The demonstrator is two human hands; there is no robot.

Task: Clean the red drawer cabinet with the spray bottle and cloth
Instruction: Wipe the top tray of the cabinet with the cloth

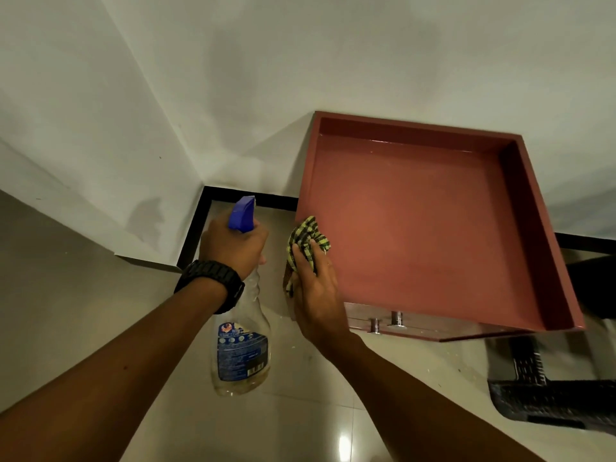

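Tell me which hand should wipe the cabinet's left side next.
Right, probably. The right hand already presses the checked cloth against the red cabinet at its left edge. The left hand is wrapped around the spray bottle, held over the floor beside the cabinet.

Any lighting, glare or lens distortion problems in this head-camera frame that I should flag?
Head view: dim, warm light; wide-angle lens bends the wall corner and splays the red cabinet; a bright glare spot on the floor tiles; faint sheen along the cabinet top's far edge; soft shadows on the wall. Left hand with spray bottle and right hand with cloth stay reasonably sharp.
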